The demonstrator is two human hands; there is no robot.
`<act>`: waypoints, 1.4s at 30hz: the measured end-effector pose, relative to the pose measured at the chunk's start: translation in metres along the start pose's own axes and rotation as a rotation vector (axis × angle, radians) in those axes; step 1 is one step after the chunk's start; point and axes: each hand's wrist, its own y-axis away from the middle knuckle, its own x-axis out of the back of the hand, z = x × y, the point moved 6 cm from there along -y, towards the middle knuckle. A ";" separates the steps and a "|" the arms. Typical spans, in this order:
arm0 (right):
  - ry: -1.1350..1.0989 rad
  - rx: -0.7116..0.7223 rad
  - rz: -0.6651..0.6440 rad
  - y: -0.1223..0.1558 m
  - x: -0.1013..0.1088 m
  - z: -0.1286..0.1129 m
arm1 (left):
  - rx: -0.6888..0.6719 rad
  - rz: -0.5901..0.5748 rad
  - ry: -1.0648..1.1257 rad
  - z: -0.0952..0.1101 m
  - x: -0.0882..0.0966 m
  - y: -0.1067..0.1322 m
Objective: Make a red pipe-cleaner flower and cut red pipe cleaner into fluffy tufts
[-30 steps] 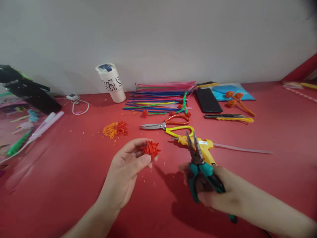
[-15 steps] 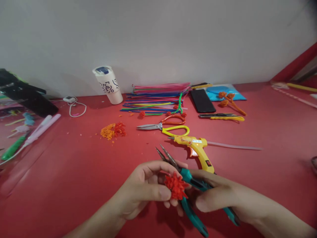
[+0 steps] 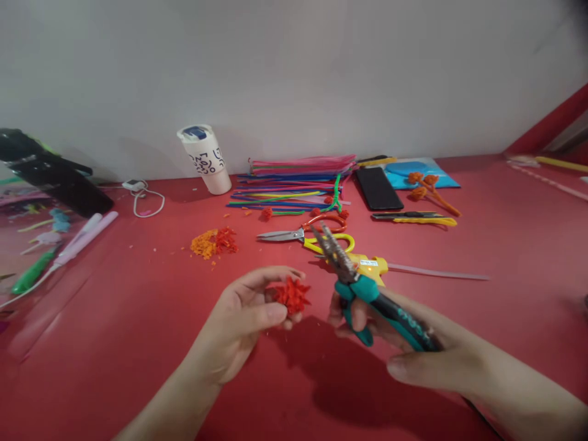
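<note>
A flat, smooth red bench (image 3: 138, 355) carries everything, with thin, fuzzy, many-coloured stems (image 3: 289, 178) laid lengthwise along its far side. Left of the stems stands a tapering white cup (image 3: 206, 159) with dark curling marks. In front of the stems, the left hand (image 3: 245, 318) is half curled, thumb and fingers pinching a red flower; farther right, the right hand (image 3: 427, 367) curls loosely round the pliers (image 3: 361, 286), whose rough, speckled metal nose is slightly parted above teal-and-black grips. Partly hidden behind the pliers, forward of the stems, lies a yellow plastic gun (image 3: 372, 264). Nearer the stems are steel scissors (image 3: 297, 234) with one red and one yellow loop. A flat, glossy black phone (image 3: 379, 188) lies just right of the stems. The flower (image 3: 293, 296), held well forward of the stems, is a ball of soft spikes. Crumbly orange and red scraps (image 3: 203, 244) sit in front of the stems, to their left.
</note>
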 end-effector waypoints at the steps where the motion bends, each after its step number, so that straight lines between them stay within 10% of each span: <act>1: 0.019 0.002 0.020 0.000 0.003 -0.001 | -0.032 0.037 0.002 0.003 0.004 -0.001; 13: 0.729 0.314 0.288 0.004 0.006 -0.022 | -0.180 0.114 0.011 0.017 0.012 0.000; 42: 0.792 0.366 0.274 0.007 0.000 -0.023 | -0.178 0.136 0.017 0.016 0.013 0.000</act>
